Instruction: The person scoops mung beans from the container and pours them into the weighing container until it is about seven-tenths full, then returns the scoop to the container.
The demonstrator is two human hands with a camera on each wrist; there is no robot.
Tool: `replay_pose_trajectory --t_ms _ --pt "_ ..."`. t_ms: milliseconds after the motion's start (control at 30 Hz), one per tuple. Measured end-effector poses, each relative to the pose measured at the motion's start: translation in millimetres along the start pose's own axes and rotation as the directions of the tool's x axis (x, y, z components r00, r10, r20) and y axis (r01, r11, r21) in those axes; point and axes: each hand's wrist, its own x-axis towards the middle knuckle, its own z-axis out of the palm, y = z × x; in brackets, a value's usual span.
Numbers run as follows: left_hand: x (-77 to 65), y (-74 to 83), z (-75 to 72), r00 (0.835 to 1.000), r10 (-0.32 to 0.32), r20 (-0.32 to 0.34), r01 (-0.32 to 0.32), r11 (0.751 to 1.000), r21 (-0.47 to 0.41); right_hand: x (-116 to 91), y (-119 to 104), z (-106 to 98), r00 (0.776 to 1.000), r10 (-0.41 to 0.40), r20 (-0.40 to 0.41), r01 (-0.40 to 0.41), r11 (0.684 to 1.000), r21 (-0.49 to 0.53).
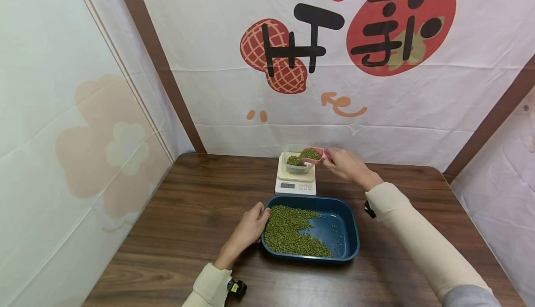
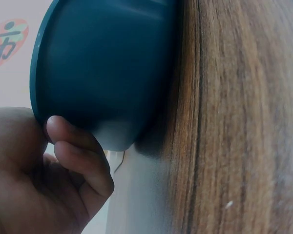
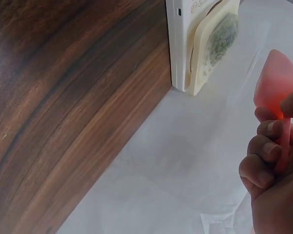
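My right hand (image 1: pixel 345 164) grips the handle of a pink scoop (image 3: pixel 277 80) heaped with green mung beans (image 1: pixel 311 153). The scoop is held over the right side of a clear plastic container (image 1: pixel 297 169), which has more beans in it and stands on a white kitchen scale (image 1: pixel 296 187). At the left end of a dark blue tray (image 1: pixel 311 257), my left hand (image 1: pixel 250 225) pinches the rim, thumb above and fingers curled below, as the left wrist view shows. Beans (image 1: pixel 288 232) cover the left part of the tray; a few lie scattered on its right.
The tray and scale stand on a brown wooden table (image 1: pixel 175 218), the scale just behind the tray near the back edge. A white printed cloth (image 1: pixel 221 88) hangs behind the table, and more cloth (image 1: pixel 37 158) hangs on the left.
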Motion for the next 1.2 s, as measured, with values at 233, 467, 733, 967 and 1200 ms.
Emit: replay_pose_trajectory --t_ms 233,467,733,967,1200 --pt "0.1 0.6 -0.6 1.000 0.015 -0.004 -0.015 1.000 -0.002 1.2 -2.0 -2.5 1.000 -0.004 0.007 0.004 1.000 -0.027" --pt "0.4 -0.9 0.6 1.000 0.006 0.010 -0.006 1.000 0.007 2.9 -4.6 -3.7 1.000 -0.018 0.020 0.019 0.999 -0.046" --pt "2.4 -1.6 0.3 1.000 0.008 0.006 -0.008 1.000 0.007 8.6 -6.2 -8.1 0.999 -0.014 0.040 0.016 0.999 -0.047" --pt "1.9 -1.2 -0.1 1.000 0.006 0.006 -0.006 1.000 0.011 10.6 -5.5 -8.8 0.999 -0.007 0.046 0.010 0.998 -0.055" --pt "2.7 -1.7 0.8 1.000 0.004 0.003 -0.004 1.000 0.008 11.6 -3.8 -7.5 0.998 -0.006 0.066 0.011 0.997 -0.076"
